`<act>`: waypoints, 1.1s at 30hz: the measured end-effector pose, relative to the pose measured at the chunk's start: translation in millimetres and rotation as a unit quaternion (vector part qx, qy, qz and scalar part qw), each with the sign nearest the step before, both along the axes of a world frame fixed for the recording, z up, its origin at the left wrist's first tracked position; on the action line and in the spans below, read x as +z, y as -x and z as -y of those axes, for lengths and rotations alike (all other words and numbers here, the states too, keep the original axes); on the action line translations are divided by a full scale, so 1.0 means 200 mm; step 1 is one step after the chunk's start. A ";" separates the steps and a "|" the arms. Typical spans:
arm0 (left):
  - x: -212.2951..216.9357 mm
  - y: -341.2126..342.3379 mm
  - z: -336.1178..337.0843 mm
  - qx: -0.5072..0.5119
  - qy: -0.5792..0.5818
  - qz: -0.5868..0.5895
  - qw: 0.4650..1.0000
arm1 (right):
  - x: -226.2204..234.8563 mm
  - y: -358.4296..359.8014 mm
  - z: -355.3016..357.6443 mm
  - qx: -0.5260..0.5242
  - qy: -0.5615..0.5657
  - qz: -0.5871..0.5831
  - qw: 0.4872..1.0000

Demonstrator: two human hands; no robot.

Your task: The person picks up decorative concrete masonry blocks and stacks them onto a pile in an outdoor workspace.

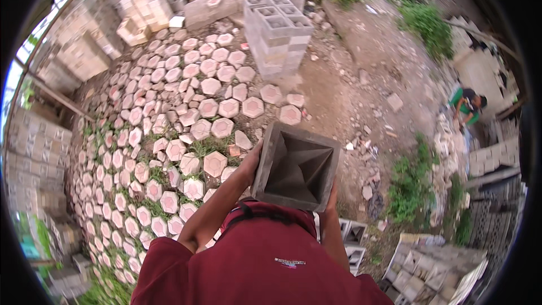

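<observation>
I carry a grey square concrete vent block [264, 161] in front of my waist. Its open face points up and shows slanted, triangular inner faces in shadow. My left hand [253, 165] is pressed to the block's left side. On the opposite side, my right hand [331, 199] grips the lower right edge, mostly hidden by the block. Both hands are closed on it, and its underside is out of sight. Hexagonal paving stones [215, 164] lie on the ground beneath and to the left.
A tall stack of hollow blocks [276, 45] stands ahead. More block stacks [83, 59] line the left. Rubble and a dirt path [327, 90] run ahead to the right. Another person [468, 106] bends at the far right. Vent blocks [354, 231] lie near my right arm.
</observation>
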State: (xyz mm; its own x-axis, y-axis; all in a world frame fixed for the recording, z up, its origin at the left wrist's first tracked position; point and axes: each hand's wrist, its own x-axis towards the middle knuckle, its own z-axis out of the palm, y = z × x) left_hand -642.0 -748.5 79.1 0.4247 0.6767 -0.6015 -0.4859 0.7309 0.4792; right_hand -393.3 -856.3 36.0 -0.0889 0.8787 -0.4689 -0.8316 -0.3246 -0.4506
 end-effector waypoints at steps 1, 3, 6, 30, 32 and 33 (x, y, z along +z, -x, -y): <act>0.01 0.02 -0.06 0.017 -0.001 0.000 1.000 | 0.00 0.00 -0.10 0.007 -0.015 0.008 1.000; 0.08 0.04 -0.16 0.044 -0.015 0.032 0.998 | 0.01 -0.01 -0.31 0.024 -0.031 0.013 0.999; 0.18 0.04 -0.35 0.094 -0.050 0.031 0.994 | 0.08 -0.01 -0.67 0.050 -0.082 0.023 0.995; 0.20 0.54 -1.53 0.277 -0.049 -0.024 0.959 | 0.27 0.55 -2.35 0.232 -0.042 -0.028 0.971; 0.20 0.68 -1.72 0.275 -0.044 0.000 0.961 | 0.29 0.72 -2.51 0.210 -0.049 0.030 0.976; 0.18 0.75 -1.82 0.278 -0.038 0.032 0.959 | 0.23 0.77 -2.62 0.203 -0.051 0.032 0.977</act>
